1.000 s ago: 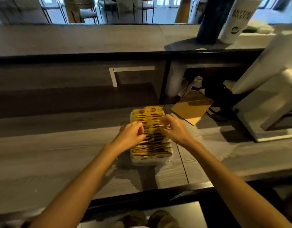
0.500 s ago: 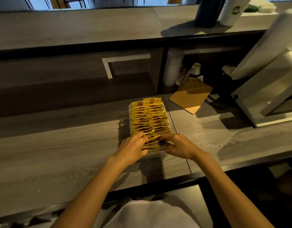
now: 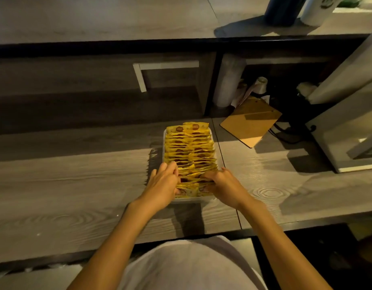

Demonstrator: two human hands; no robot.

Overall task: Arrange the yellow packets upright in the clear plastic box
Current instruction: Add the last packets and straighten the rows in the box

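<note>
Box [image 3: 164, 141]: clear plastic, sat on bench [image 3: 76, 185], full.
Packets [image 3: 189, 147]: yellow, stood upright in rows along box.
Left hand [image 3: 163, 185]: fingers curled round packets at box's near-left end.
Right hand [image 3: 224, 185]: fingers pinched packets at box's near-right end.
Brown board [image 3: 251, 122]: lay beyond box, rightward.

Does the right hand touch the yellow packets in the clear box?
Touching. The head view shows the right hand with its fingers pressed among the near yellow packets.
</note>
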